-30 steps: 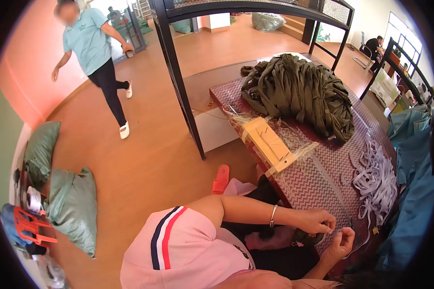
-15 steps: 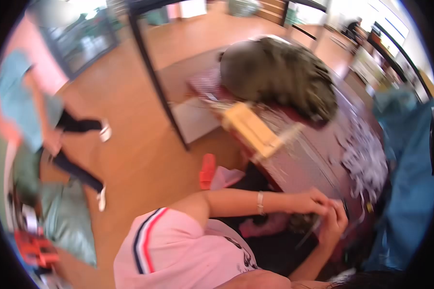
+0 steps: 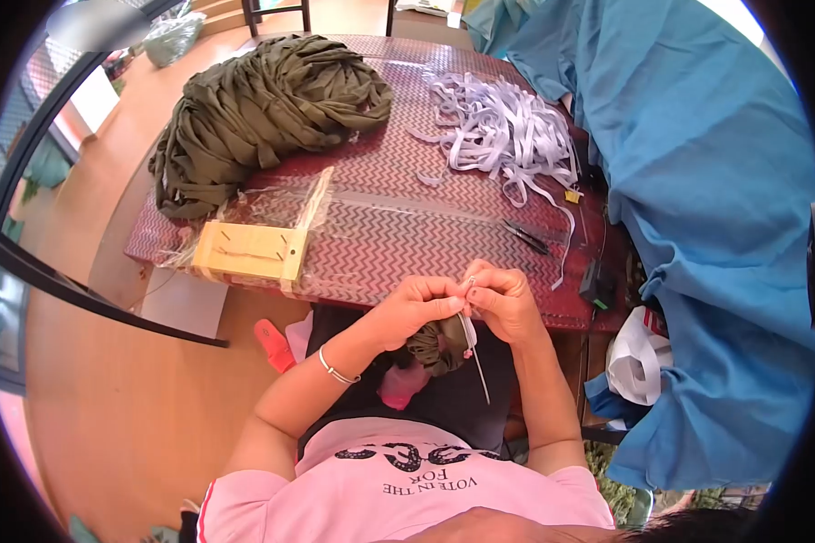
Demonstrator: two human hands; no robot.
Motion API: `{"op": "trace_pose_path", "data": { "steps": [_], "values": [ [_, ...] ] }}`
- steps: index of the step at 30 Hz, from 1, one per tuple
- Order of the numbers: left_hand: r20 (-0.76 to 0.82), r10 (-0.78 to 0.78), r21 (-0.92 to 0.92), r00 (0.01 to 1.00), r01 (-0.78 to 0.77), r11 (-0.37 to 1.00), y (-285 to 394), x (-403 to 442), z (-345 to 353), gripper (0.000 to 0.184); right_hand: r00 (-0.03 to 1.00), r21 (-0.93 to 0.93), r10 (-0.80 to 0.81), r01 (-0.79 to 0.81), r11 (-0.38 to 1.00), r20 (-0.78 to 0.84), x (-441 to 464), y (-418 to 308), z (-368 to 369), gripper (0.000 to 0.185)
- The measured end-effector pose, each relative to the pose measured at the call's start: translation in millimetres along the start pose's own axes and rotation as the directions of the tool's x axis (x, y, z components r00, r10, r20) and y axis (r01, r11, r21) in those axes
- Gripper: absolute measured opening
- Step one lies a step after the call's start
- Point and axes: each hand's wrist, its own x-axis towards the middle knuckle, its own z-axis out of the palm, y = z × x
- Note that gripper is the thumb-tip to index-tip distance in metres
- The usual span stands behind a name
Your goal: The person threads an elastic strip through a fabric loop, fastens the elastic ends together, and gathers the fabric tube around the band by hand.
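Note:
My left hand point(image 3: 427, 305) and my right hand point(image 3: 501, 297) meet at the table's front edge, fingertips pinched together. Between them is the end of a white elastic strip point(image 3: 469, 331), which hangs down a little way. Below my left hand, a gathered olive fabric ring point(image 3: 438, 347), like a scrunchie, lies over my lap. A thin metal rod point(image 3: 482, 378) slants down from the strip; its upper end is hidden among the fingers and cloth.
On the patterned table point(image 3: 380, 217) lie a big olive fabric bundle point(image 3: 272, 113), a heap of white elastic strips point(image 3: 507, 131), a yellow wooden block with nails point(image 3: 249, 251) and black thread snips point(image 3: 526, 237). Blue cloth point(image 3: 697, 181) drapes down the right side.
The view has swung right and down, so the table now faces me and the walking person is out of sight. My hands remain together, pinching.

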Motion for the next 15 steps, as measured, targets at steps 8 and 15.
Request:
{"op": "trace_pose_path", "data": {
  "steps": [8,15],
  "values": [
    [-0.089,0.059,0.101,0.994,-0.049,0.994,1.7,5.2,10.0,0.013,0.995,-0.047,-0.022,0.017,0.999,-0.093,-4.0,-6.3,3.2,0.011],
    [-0.213,0.221,0.367,0.952,-0.132,0.921,-8.2,10.9,5.6,0.013,0.946,-0.363,0.041,-0.163,0.917,-0.322,-6.7,-4.6,4.5,0.016]
  ]
}}
